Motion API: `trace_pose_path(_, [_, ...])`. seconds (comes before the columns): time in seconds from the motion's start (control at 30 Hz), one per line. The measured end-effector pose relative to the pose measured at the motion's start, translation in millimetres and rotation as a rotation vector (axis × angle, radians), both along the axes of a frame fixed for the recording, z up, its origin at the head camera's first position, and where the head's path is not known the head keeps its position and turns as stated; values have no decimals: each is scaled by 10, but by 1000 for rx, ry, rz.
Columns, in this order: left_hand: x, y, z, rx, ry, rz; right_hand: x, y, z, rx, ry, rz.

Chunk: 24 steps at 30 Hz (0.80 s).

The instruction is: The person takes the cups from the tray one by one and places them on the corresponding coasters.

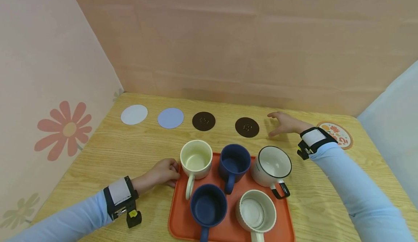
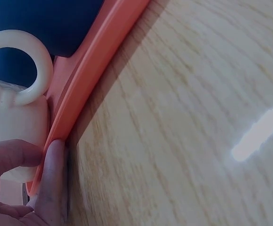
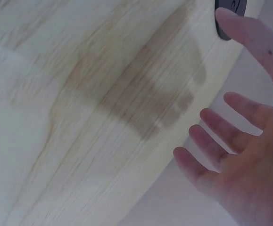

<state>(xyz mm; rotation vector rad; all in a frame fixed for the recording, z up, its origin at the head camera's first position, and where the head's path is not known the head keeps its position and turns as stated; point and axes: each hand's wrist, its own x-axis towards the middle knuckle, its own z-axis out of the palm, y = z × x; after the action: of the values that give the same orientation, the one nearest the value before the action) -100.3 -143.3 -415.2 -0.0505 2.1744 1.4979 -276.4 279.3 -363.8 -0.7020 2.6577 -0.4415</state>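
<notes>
At the left edge of the orange-red tray (image 1: 177, 213), my left hand (image 1: 163, 172) pinches the rim; the left wrist view shows the thumb inside and a finger (image 2: 55, 181) outside. Right by it stands the cream mug (image 1: 195, 158). My right hand (image 1: 285, 123) hovers over the wooden table with fingers spread and nothing in it. Nearest to it is a dark brown round coaster (image 1: 247, 127), just left of the fingertips. A white mug with a black rim (image 1: 273, 165) stands on the tray's far right corner, below that hand in the head view.
Also on the tray are two navy mugs (image 1: 234, 162) and an off-white mug (image 1: 255, 211). Along the back lie a white coaster (image 1: 134, 114), a lavender coaster (image 1: 171, 118), another dark coaster (image 1: 204, 121) and a patterned coaster (image 1: 337, 135). A papered wall (image 1: 245, 53) rises behind the table.
</notes>
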Motion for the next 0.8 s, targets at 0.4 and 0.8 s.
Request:
trace_pose_path(0.4, [-7, -4, -3, -4, 9, -8, 24, 256, 84, 45, 21, -44])
trace_pose_path(0.8, [14, -4, 22, -7, 10, -11, 53, 454, 155, 84, 18, -91])
